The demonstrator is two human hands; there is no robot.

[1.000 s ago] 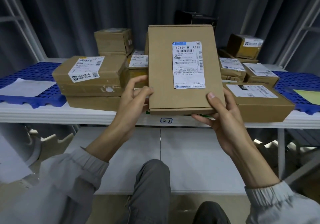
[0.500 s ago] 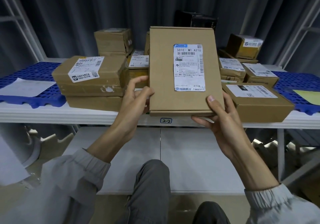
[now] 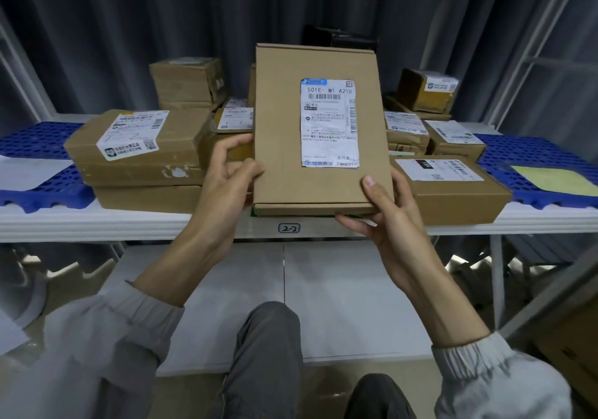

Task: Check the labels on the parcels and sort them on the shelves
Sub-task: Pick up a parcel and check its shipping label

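Almost nothing has moved: both hands, left hand and right hand, still clamp the flat parcel upright above the shelf's front edge; hold steady, thumbs off the label.

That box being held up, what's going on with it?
A person is holding a flat cardboard box upright in front of the shelf, label facing them, as if reading it. The left hand grips its left edge and the right hand grips its lower right corner. Its top line reads 501E- M1 A21B. Other labelled parcels sit stacked on the shelf behind, which carries a tag marked 2-2.
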